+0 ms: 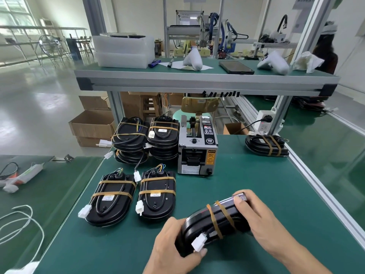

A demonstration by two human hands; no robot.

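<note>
Green matte bench [256, 194]; both hands [254, 222] grip glossy rounded black housing [199, 224]

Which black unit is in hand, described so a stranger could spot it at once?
Start at the green worktable, in front of the grey tape dispenser. Nearest the camera, a black banded unit is gripped by the left hand and right hand. Unlike the two units lying flat to its left, it is tilted up on edge.
</note>
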